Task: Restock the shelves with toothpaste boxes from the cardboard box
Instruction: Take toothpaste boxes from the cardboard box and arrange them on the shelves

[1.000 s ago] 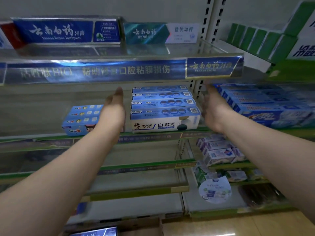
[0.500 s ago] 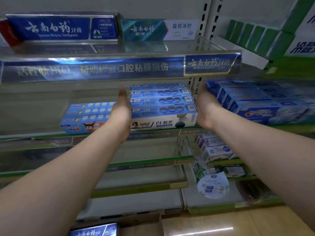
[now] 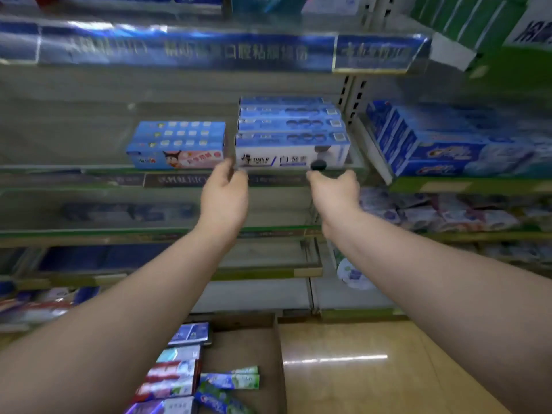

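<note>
2 bare hands reach to the front edge of the middle shelf [image 3: 59, 174] in a shop aisle. The left hand [image 3: 224, 192] and the right hand [image 3: 334, 192] both have loosely curled fingers and nothing in their hold. Just above them, at the shelf's front edge, sits a block of Darlie toothpaste boxes [image 3: 291, 138]. It shows 1 white face to the front and 4 blue faces above it, every long axis running left to right along the edge. The left fingertips lie by the block's lower left corner; blur hides whether they touch. Children's toothpaste boxes [image 3: 177, 144] stand just left of the block, long axes the same way. On the floor below, the open cardboard box [image 3: 248, 348] holds assorted toothpaste boxes [image 3: 176, 375] against its left wall, with green cartons [image 3: 230, 380] lying askew beside them.
</note>
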A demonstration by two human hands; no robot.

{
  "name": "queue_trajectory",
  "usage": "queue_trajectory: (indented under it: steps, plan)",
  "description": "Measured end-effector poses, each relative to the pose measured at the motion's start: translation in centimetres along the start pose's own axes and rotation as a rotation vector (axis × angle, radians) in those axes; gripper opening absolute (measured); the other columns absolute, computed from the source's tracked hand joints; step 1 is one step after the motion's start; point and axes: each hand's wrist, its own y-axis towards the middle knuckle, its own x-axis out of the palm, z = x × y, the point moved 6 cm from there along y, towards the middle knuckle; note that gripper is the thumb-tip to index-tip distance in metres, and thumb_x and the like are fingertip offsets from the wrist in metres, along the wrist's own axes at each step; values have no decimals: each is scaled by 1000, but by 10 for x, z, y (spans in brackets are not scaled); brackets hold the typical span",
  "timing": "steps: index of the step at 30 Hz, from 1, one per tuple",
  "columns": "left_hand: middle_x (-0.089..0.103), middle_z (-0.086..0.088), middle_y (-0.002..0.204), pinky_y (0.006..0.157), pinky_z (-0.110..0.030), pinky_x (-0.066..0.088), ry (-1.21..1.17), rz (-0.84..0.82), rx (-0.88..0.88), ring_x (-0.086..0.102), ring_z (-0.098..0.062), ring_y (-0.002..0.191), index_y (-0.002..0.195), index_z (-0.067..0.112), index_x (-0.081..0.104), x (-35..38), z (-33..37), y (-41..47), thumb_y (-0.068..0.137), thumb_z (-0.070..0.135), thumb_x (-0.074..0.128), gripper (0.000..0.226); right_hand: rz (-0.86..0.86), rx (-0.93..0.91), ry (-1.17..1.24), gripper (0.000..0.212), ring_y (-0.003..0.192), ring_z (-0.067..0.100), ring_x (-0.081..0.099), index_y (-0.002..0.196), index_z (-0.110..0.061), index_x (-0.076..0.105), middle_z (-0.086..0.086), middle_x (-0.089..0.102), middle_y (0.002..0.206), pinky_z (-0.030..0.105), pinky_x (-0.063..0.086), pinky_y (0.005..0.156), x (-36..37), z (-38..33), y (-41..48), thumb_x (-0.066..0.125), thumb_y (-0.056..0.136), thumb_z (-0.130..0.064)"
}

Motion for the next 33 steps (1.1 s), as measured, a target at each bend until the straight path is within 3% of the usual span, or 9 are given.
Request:
queue_trajectory:
  steps: [4,8,10,13,18,23,29,31,33]
  plan:
    - [51,-4,140,112,-38,35,55,-27,-106,48,-23,127,140,13,46,-25,-32,-33,99,20,43,42,-68,99,59,82,132,29,39,147,-11,25,6,33,150,39,35,109,14,43,-28,66,80,-33]
    - [53,-8,131,107,-40,38,139,-62,-355,49,-25,116,122,14,55,-68,-116,-66,97,30,46,32,-229,287,-36,83,130,29,41,147,-15,28,5,37,148,37,36,106,41,121,-71,70,80,-38]
    - [52,-10,128,105,-39,36,164,-58,-517,47,-28,119,126,13,53,-93,-166,-80,96,38,45,39,-288,351,-77,85,130,30,42,147,-11,28,10,40,146,40,38,107,57,157,-93,72,79,-37]
    - [48,-6,138,98,-35,34,143,-38,-677,45,-28,126,137,14,47,-128,-234,-99,94,44,46,52,-359,415,-122,81,130,29,43,145,-7,33,12,43,144,34,36,107,79,202,-127,74,79,-30]
    - [56,-4,124,88,-37,42,193,-60,-862,53,-27,112,127,17,55,-175,-331,-122,91,48,48,48,-422,490,-222,67,119,24,52,133,-8,48,6,53,131,24,39,95,115,276,-168,77,76,-25]
    - [63,-3,99,57,-24,38,205,-97,-864,57,-10,75,110,15,57,-208,-422,-131,98,31,48,23,-469,585,-276,38,108,21,53,121,-1,56,8,57,115,28,39,82,162,366,-192,67,86,-13]
    - [63,-7,95,85,-37,45,393,-207,-772,59,-27,94,77,16,58,-216,-546,-118,95,28,50,22,-521,650,-373,43,99,21,52,121,-5,55,9,57,109,32,41,81,208,480,-182,70,83,-18]
    - [64,-10,98,88,-35,44,466,-271,-689,57,-28,95,87,14,63,-201,-579,-105,94,28,51,20,-498,659,-377,40,100,21,50,121,-3,56,7,53,107,34,41,87,214,513,-165,68,85,-17]
    - [63,-7,102,79,-29,39,553,-352,-585,53,-22,93,100,15,62,-186,-603,-87,95,30,50,20,-487,670,-374,43,119,23,48,127,-2,50,11,51,118,37,36,101,223,537,-148,64,88,-15]
